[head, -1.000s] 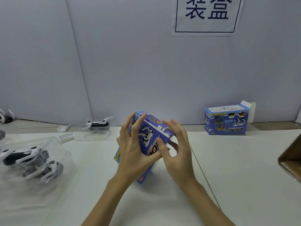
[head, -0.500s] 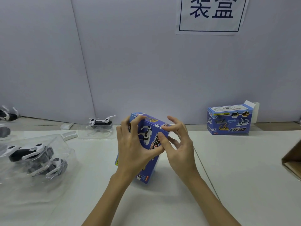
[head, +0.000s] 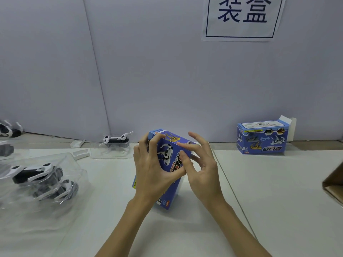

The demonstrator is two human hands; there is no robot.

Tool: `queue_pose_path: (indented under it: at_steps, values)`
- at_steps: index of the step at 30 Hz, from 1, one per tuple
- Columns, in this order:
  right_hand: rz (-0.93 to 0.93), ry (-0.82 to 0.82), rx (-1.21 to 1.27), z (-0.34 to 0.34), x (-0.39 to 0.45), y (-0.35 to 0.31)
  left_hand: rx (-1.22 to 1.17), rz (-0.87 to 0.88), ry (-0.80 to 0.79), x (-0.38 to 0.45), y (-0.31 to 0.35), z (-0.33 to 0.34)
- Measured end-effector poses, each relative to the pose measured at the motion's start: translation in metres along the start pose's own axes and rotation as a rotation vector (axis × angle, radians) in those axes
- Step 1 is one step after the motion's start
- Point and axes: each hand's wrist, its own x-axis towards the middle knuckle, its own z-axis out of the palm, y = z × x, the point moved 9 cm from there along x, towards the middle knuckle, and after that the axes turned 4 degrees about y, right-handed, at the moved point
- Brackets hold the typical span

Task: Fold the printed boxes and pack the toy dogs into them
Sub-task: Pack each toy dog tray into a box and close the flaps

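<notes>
Left hand (head: 152, 175) fingers (head: 155, 143) are curling over the top edge of the blue printed box (head: 168, 154), gripping it. Right hand (head: 202, 173) fingers are spreading half-bent, thumb pressing the box front. Box is standing tilted on the white counter (head: 278, 201), centre. Toy dogs in clear trays (head: 42, 175) are lying left; a second folded box (head: 262, 138) is sitting far right by the wall.

The blue box (head: 168, 154) now stands more upright on the table (head: 259, 191) than a second ago, its lower end resting on the surface. The left hand (head: 154, 169) has curled its fingers (head: 155, 140) over the box's top left edge instead of lying flat along the face. The right hand (head: 202, 167) has opened, its fingers lifted and spread beside the box's right edge.
</notes>
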Motion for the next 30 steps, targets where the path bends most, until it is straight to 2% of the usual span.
queue_pose_path:
  at_steps: [2,5,9,11,13,17,20,23,25,27,30]
  values:
    - [0.031,0.032,-0.034,-0.004,-0.001,0.007,0.057,0.003,-0.067,-0.003,0.000,0.007]
    - [0.070,0.123,-0.053,-0.024,0.001,0.017,0.186,0.083,-0.257,-0.014,0.000,0.025]
    - [0.256,0.283,-0.019,-0.060,0.010,0.046,0.265,0.003,-0.438,-0.025,-0.017,0.039]
    - [0.328,0.311,-0.038,-0.069,0.010,0.062,0.232,-0.058,-0.507,-0.028,-0.026,0.043]
    - [0.346,0.300,-0.099,-0.071,0.009,0.066,0.059,-0.166,-0.532,-0.029,-0.039,0.045]
    - [0.261,0.101,-0.375,-0.067,0.012,0.062,-0.248,-0.422,-0.480,-0.026,-0.071,0.038]
    - [0.200,-0.079,-0.480,-0.057,0.011,0.059,-0.503,-0.678,-0.270,-0.022,-0.100,0.019]
    - [0.041,-0.255,-0.587,-0.031,0.004,0.048,-0.578,-0.839,-0.104,-0.020,-0.117,0.006]
    - [-0.014,-0.337,-0.514,-0.010,-0.002,0.041,-0.604,-0.899,-0.074,-0.022,-0.121,0.006]
    - [-0.020,-0.293,-0.421,-0.005,-0.004,0.037,-0.605,-0.917,-0.087,-0.023,-0.122,0.007]
    - [0.034,-0.104,-0.439,-0.021,0.001,0.038,-0.633,-0.925,-0.160,-0.024,-0.116,0.013]
